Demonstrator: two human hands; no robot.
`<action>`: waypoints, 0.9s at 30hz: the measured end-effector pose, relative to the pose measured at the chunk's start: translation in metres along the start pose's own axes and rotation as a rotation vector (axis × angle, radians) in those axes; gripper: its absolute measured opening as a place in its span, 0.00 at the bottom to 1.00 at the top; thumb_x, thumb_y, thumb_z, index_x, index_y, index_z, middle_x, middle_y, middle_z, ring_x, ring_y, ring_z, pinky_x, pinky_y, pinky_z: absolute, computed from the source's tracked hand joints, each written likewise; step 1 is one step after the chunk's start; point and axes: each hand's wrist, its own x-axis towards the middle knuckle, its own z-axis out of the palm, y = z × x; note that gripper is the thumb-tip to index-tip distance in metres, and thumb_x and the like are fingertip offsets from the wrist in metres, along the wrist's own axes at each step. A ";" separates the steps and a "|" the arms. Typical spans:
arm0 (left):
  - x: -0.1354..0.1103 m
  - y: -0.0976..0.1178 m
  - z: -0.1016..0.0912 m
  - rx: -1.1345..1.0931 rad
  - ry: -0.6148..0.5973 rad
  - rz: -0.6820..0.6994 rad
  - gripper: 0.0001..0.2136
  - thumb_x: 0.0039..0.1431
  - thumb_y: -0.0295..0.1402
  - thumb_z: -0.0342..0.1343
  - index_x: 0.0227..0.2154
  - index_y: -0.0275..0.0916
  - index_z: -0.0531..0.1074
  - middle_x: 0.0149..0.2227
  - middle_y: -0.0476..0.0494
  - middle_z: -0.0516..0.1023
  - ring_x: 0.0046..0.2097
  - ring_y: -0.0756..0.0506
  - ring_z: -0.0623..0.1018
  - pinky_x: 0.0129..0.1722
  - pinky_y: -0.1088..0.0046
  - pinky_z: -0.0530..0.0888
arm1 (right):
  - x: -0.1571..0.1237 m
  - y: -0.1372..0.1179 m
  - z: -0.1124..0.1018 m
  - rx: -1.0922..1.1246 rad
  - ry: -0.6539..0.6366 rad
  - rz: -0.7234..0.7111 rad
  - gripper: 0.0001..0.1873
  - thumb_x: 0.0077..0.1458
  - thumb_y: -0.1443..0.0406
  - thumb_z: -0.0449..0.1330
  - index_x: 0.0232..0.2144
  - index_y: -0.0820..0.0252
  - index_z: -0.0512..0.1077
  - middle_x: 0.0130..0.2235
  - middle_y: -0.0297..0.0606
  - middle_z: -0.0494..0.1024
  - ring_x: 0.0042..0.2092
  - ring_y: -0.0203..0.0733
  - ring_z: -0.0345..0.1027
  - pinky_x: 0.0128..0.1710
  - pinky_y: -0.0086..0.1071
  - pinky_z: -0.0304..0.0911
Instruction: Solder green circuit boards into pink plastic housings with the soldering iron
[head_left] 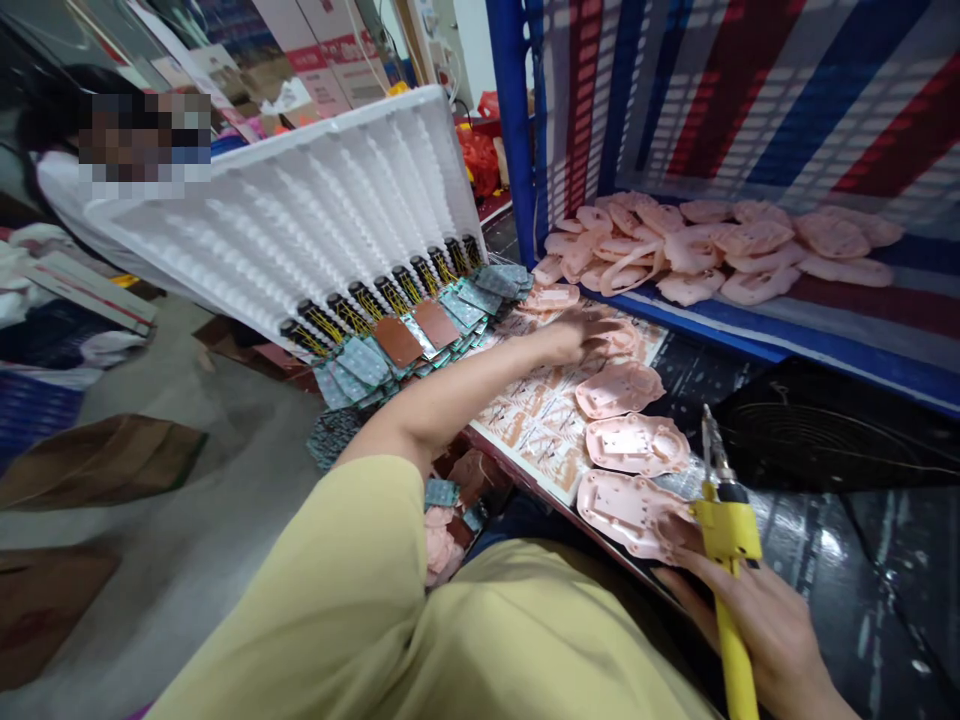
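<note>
My right hand (757, 620) is closed round a yellow soldering iron (726, 560), tip pointing up beside a row of pink plastic shells (637, 445) lying on a printed board (540, 430). My left hand (581, 335) reaches far forward, fingers bent down onto a pink shell at the board's far end, next to a heap of small circuit boards (420, 340). Whether the left hand grips that shell is unclear.
A white foam tray (300, 210) leans behind the circuit boards, with dark cylindrical parts (375, 295) along its lower edge. More pink shells (720, 245) are piled on a blue shelf. A black fan grille (825, 430) sits right. Another person sits at far left.
</note>
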 end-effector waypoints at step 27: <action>-0.043 0.054 -0.096 -0.397 0.612 -0.170 0.33 0.60 0.65 0.47 0.16 0.39 0.56 0.19 0.51 0.54 0.23 0.52 0.64 0.23 0.72 0.58 | 0.038 -0.021 -0.024 -0.261 0.038 0.037 0.10 0.60 0.69 0.64 0.44 0.56 0.73 0.42 0.37 0.82 0.39 0.36 0.78 0.34 0.24 0.70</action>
